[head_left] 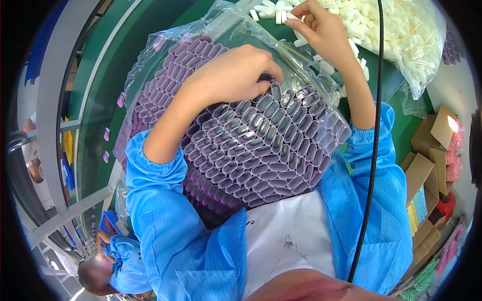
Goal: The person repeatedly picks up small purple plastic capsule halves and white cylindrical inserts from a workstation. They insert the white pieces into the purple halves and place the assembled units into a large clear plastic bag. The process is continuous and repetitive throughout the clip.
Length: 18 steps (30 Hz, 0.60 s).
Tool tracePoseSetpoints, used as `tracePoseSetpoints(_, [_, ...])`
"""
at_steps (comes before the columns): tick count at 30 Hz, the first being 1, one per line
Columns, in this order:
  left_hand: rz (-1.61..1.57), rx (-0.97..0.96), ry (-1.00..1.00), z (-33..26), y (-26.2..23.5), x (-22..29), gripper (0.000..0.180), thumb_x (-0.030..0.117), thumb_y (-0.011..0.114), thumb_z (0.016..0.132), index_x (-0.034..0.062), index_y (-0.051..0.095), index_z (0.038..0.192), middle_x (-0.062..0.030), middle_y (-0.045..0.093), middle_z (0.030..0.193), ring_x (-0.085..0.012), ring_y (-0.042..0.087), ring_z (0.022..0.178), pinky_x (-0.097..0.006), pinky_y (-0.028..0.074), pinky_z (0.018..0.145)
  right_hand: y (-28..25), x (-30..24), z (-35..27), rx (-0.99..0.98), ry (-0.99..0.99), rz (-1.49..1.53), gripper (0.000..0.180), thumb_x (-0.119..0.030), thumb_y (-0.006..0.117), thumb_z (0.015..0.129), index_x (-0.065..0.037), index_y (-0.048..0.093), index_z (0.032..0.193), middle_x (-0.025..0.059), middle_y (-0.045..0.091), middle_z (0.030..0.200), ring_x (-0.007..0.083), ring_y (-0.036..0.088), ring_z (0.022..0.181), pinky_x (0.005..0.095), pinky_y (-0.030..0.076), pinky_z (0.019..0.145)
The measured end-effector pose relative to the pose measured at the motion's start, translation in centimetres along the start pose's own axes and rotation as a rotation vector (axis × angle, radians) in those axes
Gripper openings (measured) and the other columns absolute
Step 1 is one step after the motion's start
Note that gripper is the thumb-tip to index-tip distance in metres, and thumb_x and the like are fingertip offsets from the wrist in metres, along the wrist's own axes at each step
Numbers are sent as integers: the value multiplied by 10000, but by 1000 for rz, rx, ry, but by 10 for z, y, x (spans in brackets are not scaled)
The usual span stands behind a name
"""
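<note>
Rows of purple oval open-topped shells (256, 135) stand packed together on clear plastic sheeting in front of me. My left hand (241, 72) reaches over their far edge, its thumb and fingers closed around one dark-looking purple shell (266, 77), partly hidden by the fingers. Farther right, my right hand (321, 27) pinches a small white oval piece (291, 16) between thumb and fingertips. Beyond and beside that hand lies a heap of white oval pieces (354, 17), several of them loose on the green surface.
A clear plastic bag (419, 45) holds more pale pieces at the far right. A black cable (374, 165) hangs down across the view. Open cardboard boxes (419, 175) stand at the right. Loose purple shells (106, 134) lie on the green belt (98, 95). Another person (125, 263) sits at lower left.
</note>
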<state>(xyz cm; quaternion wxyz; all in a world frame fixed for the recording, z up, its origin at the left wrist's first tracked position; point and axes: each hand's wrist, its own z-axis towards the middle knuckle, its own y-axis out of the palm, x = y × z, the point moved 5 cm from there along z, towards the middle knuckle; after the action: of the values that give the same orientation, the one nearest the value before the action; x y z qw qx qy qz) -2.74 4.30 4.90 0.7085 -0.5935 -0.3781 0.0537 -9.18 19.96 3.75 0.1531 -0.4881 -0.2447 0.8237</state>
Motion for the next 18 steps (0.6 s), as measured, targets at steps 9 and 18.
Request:
tracePoseSetpoints(9, [-268, 301, -287, 1, -22, -30, 231, 110, 668, 837, 22, 671, 1051, -117, 688, 860, -170, 666, 780, -286, 515, 744, 6, 0, -3, 15, 63, 466, 163, -55, 660, 861, 6, 598, 999, 52, 610, 759, 104, 558, 634, 251, 461, 575])
tracePoseSetpoints(18, [-945, 832, -211, -9, -2, -50, 313, 71, 600, 919, -61, 554, 1198, -144, 616, 1131, -210, 621, 1021, -353, 519, 936, 12, -11, -11, -23, -56, 652, 145, -36, 658, 864, 26, 660, 996, 74, 661, 975, 123, 627, 874, 263, 500, 771])
